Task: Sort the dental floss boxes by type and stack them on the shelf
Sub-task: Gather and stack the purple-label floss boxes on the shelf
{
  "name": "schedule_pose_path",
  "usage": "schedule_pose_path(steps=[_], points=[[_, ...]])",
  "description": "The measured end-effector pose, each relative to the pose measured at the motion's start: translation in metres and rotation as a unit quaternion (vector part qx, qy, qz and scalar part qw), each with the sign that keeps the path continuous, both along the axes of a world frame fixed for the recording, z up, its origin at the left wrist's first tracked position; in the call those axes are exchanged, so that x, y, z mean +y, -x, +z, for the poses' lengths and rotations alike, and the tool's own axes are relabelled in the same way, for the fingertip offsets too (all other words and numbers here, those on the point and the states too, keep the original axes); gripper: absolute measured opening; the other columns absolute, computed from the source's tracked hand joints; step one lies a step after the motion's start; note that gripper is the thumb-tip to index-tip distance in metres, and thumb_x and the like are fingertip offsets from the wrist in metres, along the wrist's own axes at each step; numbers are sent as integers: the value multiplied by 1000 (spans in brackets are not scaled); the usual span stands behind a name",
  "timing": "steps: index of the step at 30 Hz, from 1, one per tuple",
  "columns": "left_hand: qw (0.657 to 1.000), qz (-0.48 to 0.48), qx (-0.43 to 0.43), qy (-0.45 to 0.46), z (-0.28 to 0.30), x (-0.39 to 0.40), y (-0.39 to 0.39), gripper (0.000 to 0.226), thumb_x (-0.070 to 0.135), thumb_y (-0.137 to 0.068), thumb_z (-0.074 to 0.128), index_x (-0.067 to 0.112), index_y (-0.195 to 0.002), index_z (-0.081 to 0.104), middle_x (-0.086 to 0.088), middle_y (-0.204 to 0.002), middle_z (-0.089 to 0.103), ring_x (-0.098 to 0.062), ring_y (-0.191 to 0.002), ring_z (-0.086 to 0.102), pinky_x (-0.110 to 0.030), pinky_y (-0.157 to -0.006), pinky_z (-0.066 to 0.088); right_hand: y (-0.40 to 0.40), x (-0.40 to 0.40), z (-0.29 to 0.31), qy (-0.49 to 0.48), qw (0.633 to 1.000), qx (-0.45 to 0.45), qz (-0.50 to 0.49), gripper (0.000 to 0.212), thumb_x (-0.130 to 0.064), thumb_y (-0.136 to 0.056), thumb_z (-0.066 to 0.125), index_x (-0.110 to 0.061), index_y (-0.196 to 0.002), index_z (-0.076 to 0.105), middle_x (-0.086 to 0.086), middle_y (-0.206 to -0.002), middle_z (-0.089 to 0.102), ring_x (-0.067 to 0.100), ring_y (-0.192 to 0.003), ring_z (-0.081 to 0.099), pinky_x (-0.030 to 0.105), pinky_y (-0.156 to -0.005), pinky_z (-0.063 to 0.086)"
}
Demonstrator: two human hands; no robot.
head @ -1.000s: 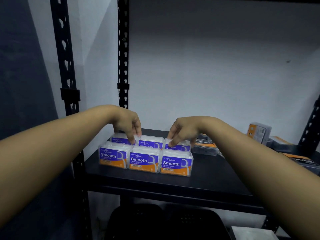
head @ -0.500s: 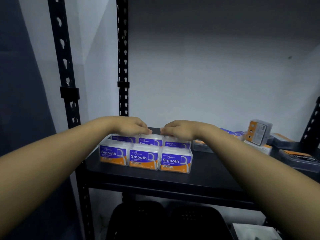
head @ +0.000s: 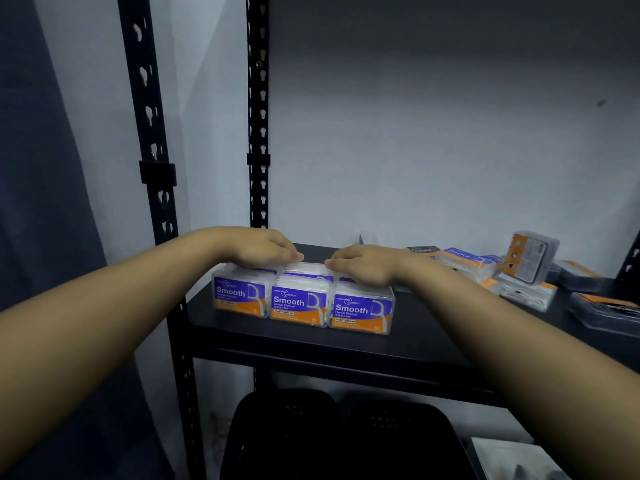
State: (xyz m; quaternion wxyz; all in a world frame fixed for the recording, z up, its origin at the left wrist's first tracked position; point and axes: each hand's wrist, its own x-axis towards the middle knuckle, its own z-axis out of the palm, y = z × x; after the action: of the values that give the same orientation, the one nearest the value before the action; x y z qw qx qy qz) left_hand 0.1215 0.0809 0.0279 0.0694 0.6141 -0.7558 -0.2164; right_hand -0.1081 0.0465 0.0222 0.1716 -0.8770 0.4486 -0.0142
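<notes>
Squaring up the Smooth block, by the look of it. Near to far:

- Dark rounded object (head: 332, 438) below the shelf, plus something pale at the bottom right corner; neither can be identified.
- Shelf (head: 311, 344): black board on slotted black uprights.
- Front row: 3 clear "Smooth" floss boxes side by side, touching: left box (head: 239, 296), middle box (head: 298, 304), right box (head: 362, 313). Purple and orange labels face out.
- Second row sits directly behind the front one; only its top edges show, count unclear.
- Left hand (head: 258, 247) lies palm down on the back-left boxes, fingers fairly flat and pressing, not wrapped round anything. Right hand (head: 360, 266) does the same on the back-right, fingers slightly bent. Fingertips of the 2 hands are near each other over the middle, not touching. Neither is holding a box.
- Further right, well apart from the block: a loose unsorted heap (head: 519, 271) with a "Round" box, a dark "Charcoal" box and one box standing on end. Still to be sorted.

Handling, as a judgement: thin rigid plastic shells, light, smooth sides, likely to slide easily on the painted shelf. Pushing from the top could tip a box or skid the row. Better to pinch each box across its short side walls, or press the row in from both ends. Stacking a second layer needs the lids level first.
</notes>
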Motion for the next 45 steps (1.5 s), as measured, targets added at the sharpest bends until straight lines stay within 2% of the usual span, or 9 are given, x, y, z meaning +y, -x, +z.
schedule_pose_path(steps=[2, 6, 11, 14, 19, 28, 33, 38, 45], points=[[1000, -3, 16, -8, 0, 5, 2, 35, 53, -102, 44, 31, -94, 69, 11, -96, 76, -15, -95, 73, -32, -89, 53, 0, 4, 0, 2, 1000, 3, 0, 53, -56, -106, 34, -25, -145, 51, -1, -146, 57, 18, -125, 59, 32, -101, 47], [1000, -7, 27, 3, -3, 13, 2, 37, 56, -101, 42, 30, -94, 68, 9, -97, 75, -15, -96, 72, -33, -92, 53, 0, 17, -1, 6, 1000, 1, 4, 53, -55, -107, 31, -25, -145, 51, 0, -149, 54, 20, -130, 55, 33, -102, 45], [1000, 0, 16, 27, -11, 22, 3, 37, 55, -102, 42, 28, -108, 65, 7, -107, 71, -14, -101, 68, -35, -96, 51, 0, 24, -6, 5, 1000, 1, 2, 45, -52, -107, 34, -27, -139, 53, 0, -141, 61, 17, -119, 60, 32, -91, 49], [998, 2, 21, 55, -20, 27, 6, 38, 50, -103, 43, 20, -113, 63, 3, -108, 70, -15, -102, 67, -34, -94, 50, -2, 26, -9, 20, 1000, 3, 4, 43, -50, -108, 31, -26, -137, 52, 4, -141, 60, 21, -123, 59, 38, -99, 48], [994, 2, -6, 113, -33, 32, 6, 40, 56, -102, 38, 23, -108, 60, 6, -104, 70, -12, -97, 66, -38, -93, 51, -2, 26, -23, 75, 997, 1, -6, 36, -53, -107, 24, -28, -116, 49, 10, -132, 64, 29, -118, 59, 45, -104, 45], [993, -1, -12, 113, -31, 48, 9, 42, 54, -103, 34, 21, -113, 59, 4, -106, 70, -12, -97, 66, -35, -91, 51, -3, 34, -32, 123, 992, -1, -11, 35, -59, -105, 21, -35, -105, 46, 6, -128, 66, 29, -117, 59, 49, -102, 46], [993, -2, -7, 116, -31, 54, 7, 43, 54, -102, 35, 20, -113, 59, 4, -106, 70, -12, -97, 67, -35, -90, 52, -3, 41, -32, 130, 991, -7, -15, 40, -62, -104, 21, -35, -106, 50, 1, -126, 67, 26, -116, 60, 49, -101, 47], [994, -2, 6, 112, -32, 57, 7, 43, 54, -102, 37, 18, -112, 60, 3, -106, 71, -13, -97, 67, -40, -92, 53, -3, 48, -33, 134, 991, -11, -26, 49, -62, -104, 20, -32, -118, 56, 2, -127, 67, 27, -116, 61, 50, -101, 47], [995, -6, 24, 98, -32, 58, 6, 44, 56, -100, 37, 21, -113, 61, 4, -107, 72, -12, -97, 69, -42, -93, 54, -4, 51, -35, 150, 988, -14, -30, 52, -61, -104, 20, -26, -108, 58, 6, -119, 69, 29, -112, 62, 48, -98, 49]])
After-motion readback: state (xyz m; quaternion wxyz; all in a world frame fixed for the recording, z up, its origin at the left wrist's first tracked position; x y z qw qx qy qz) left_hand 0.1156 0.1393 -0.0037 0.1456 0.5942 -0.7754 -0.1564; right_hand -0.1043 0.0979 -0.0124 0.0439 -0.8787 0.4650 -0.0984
